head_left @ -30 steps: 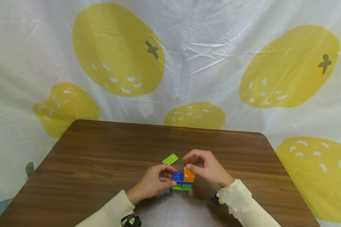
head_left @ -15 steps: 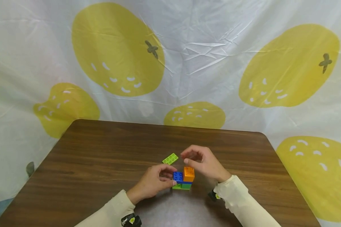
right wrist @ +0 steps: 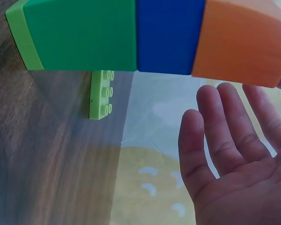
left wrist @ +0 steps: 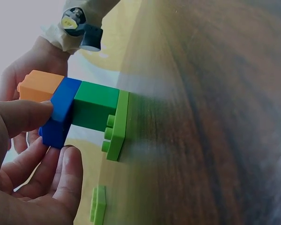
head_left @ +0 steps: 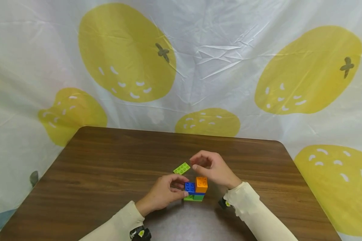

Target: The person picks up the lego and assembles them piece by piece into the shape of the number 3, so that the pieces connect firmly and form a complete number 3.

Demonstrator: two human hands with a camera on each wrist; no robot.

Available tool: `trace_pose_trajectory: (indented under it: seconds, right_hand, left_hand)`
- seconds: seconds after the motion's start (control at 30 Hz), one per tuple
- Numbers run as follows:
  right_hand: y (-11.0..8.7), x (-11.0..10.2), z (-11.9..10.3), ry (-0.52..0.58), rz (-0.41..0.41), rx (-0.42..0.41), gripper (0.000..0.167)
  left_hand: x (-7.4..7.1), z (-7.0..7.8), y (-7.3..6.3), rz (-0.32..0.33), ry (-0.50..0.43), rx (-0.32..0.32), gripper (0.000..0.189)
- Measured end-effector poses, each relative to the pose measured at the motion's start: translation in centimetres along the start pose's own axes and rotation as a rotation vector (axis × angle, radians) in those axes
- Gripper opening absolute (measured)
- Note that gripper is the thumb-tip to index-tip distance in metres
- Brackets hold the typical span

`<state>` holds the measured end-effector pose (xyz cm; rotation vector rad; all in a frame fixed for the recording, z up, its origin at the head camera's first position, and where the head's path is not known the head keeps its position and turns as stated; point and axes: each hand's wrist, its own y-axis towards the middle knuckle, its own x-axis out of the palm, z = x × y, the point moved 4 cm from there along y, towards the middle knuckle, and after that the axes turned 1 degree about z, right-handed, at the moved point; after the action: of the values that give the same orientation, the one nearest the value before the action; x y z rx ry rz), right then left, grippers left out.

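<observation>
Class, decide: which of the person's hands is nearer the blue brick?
Left. The left hand pinches the blue brick; the right hand is apart from it, near the orange brick.

Orange brick (head_left: 201,185), blue brick (head_left: 189,187), green brick (left wrist: 96,105), lime plates (head_left: 181,168), brown table (head_left: 114,160), yellow-patterned cloth (head_left: 217,83)

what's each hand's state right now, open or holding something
Left hand: holding the blue brick between thumb and fingers.
Right hand: open, holding nothing, near the orange brick.
</observation>
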<state>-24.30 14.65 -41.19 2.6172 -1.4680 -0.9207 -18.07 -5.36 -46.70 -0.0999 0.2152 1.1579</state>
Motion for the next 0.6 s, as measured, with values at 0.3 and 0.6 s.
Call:
trace_pose_trajectory:
  seconds: [0.3, 0.6]
  right_hand:
    - [1.0, 0.5, 1.1, -0.022, 0.013, 0.057, 0.022]
    - [1.8, 0.8, 2.3, -0.07, 0.018, 0.073, 0.025]
  left_hand:
    - [0.0, -0.3, 0.1, 0.006, 0.009, -0.001, 0.038]
    - [0.0, -0.2, -0.1, 0.018, 0.017, 0.0, 0.038]
